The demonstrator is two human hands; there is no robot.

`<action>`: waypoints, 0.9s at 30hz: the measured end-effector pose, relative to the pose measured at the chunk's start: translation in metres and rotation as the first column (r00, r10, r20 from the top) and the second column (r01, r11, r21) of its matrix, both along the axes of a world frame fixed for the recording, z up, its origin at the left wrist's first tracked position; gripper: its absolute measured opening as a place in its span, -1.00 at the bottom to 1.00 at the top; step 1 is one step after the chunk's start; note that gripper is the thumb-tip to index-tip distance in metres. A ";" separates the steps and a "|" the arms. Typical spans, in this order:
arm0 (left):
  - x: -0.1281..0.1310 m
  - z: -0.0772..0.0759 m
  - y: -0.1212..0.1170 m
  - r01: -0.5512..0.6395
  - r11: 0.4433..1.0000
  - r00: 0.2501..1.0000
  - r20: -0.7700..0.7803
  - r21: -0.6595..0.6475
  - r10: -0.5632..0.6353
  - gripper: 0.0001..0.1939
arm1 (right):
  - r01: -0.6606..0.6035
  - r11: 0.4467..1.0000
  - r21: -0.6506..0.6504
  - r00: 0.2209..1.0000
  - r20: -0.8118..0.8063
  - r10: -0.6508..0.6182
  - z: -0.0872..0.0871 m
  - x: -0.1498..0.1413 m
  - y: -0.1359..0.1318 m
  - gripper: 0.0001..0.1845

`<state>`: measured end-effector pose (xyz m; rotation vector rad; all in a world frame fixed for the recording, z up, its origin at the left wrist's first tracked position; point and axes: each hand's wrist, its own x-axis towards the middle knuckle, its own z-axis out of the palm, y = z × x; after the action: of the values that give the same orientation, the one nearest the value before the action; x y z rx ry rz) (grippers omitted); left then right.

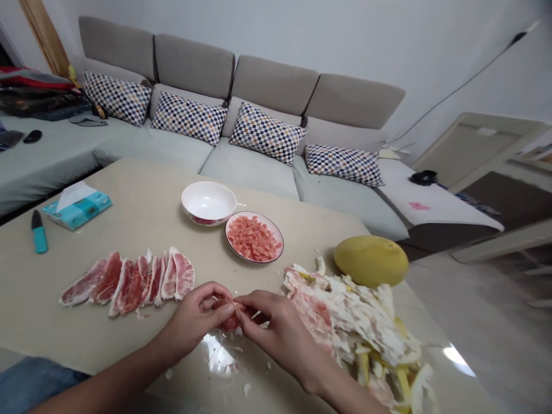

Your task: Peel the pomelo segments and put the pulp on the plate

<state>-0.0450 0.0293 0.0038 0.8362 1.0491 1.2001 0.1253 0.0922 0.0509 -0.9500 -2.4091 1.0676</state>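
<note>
Grip: red fruit piece [230, 322] is pinched by left hand [204, 310] and right hand [276, 320], over the counter [133, 213], short of the plate [271, 224]. Peeling seems in hand; a gentle pull is probably needed.

Left hand [209, 313] and right hand [269, 316] pinch a red fruit piece [230, 322] above the table [142, 221].
Segments [140, 282] lie in a row to the left, a heap of peel [362, 322] to the right, a yellow fruit [371, 260] at its far side; beyond the hands sit a plate [275, 226] of pulp [252, 237] and a white bowl [209, 201].
</note>
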 end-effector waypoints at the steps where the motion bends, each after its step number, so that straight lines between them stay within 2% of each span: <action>1: 0.000 0.001 0.000 -0.002 1.000 1.000 -0.007 0.001 0.002 -0.76 | 0.001 1.000 -0.027 1.000 0.006 -0.001 0.001 0.000 0.000 -0.81; 4: 0.000 0.005 0.000 -0.015 1.000 1.000 -0.017 -0.011 0.015 -0.74 | -0.003 0.975 -0.222 1.000 -0.001 0.003 0.004 0.000 0.004 -0.77; 6: 0.001 0.007 0.000 -0.020 1.000 1.000 -0.016 -0.019 0.020 -0.73 | -0.012 0.918 -0.397 0.999 -0.033 -0.002 0.005 0.001 0.008 -0.75; 8: 0.002 0.007 -0.001 -0.020 0.999 1.000 -0.010 -0.026 0.019 -0.74 | -0.024 0.838 -0.545 0.998 -0.068 -0.015 0.003 0.002 0.012 -0.74; 10: 0.002 0.006 -0.002 -0.018 0.999 1.000 -0.004 -0.035 0.018 -0.75 | -0.034 0.771 -0.636 0.996 -0.086 -0.027 0.001 0.003 0.015 -0.70; 12: 0.002 0.004 -0.002 -0.017 0.999 1.000 0.009 -0.042 0.017 -0.75 | -0.039 0.742 -0.669 0.995 -0.093 -0.031 -0.003 0.004 0.016 -0.66; 14: 0.002 0.004 -0.002 -0.016 0.999 1.000 0.024 -0.042 0.017 -0.75 | -0.009 0.782 -0.623 0.994 -0.093 -0.063 -0.006 0.005 0.014 -0.64; 17: 0.002 0.004 0.000 -0.025 0.999 1.000 0.010 -0.035 0.026 -0.75 | 0.058 0.880 -0.471 0.989 -0.093 -0.114 -0.009 0.004 0.011 -0.68; 19: 0.003 0.004 0.000 -0.030 0.999 1.000 -0.011 -0.042 0.029 -0.74 | 0.059 0.902 -0.428 0.990 -0.094 -0.109 -0.010 0.003 0.010 -0.75; 20: 0.003 0.004 0.000 -0.025 0.999 1.000 -0.011 -0.046 0.025 -0.73 | 0.043 0.893 -0.448 0.990 -0.102 -0.099 -0.010 0.003 0.010 -0.77; 22: 0.003 0.003 -0.001 -0.011 0.999 1.000 0.017 -0.053 0.012 -0.73 | 0.007 0.832 -0.554 0.985 -0.139 -0.101 -0.010 0.002 0.012 -0.75; 25: 0.002 0.002 -0.003 0.015 0.997 0.995 0.099 -0.072 -0.008 -0.73 | -0.051 0.664 -0.746 0.970 -0.194 -0.144 -0.012 0.003 0.017 -0.68; 27: 0.001 0.003 -0.003 0.022 0.995 0.990 0.144 -0.100 -0.007 -0.72 | -0.071 0.567 -0.820 0.955 -0.221 -0.200 -0.016 0.003 0.020 -0.65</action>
<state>-0.0440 0.0263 0.0070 0.6677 0.9763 1.1674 0.1288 0.1127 0.0354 -1.0077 -1.5357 2.2175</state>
